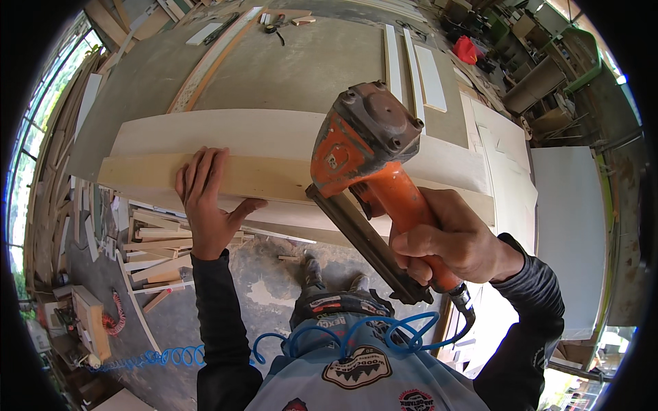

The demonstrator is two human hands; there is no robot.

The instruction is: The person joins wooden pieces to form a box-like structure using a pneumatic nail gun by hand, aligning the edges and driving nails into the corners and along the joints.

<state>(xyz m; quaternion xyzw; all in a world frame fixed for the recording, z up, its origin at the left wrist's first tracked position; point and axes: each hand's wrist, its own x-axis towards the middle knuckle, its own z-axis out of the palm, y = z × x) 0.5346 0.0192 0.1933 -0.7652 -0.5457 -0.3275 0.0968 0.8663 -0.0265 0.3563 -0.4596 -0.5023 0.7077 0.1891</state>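
Observation:
An orange and dark grey pneumatic nail gun (363, 147) is in my right hand (456, 236), with the fingers wrapped round its handle. Its nose hangs over the long pale wooden strip (267, 177), and whether it touches the wood cannot be told. My left hand (204, 198) presses on that strip farther left, fingers over the top and thumb along the near side. Behind the strip lies a wide pale board (274, 127) on the worktable. A blue coiled air hose (363, 329) runs from the gun's handle across my front to the lower left.
Narrow white-faced strips (411, 75) and a long strip (212, 61) lie on the grey worktable (295, 72). At its far side sits a tape measure (271, 29). Stacked wood offcuts (161, 250) cover the floor at left. A large white sheet (569, 233) stands at right.

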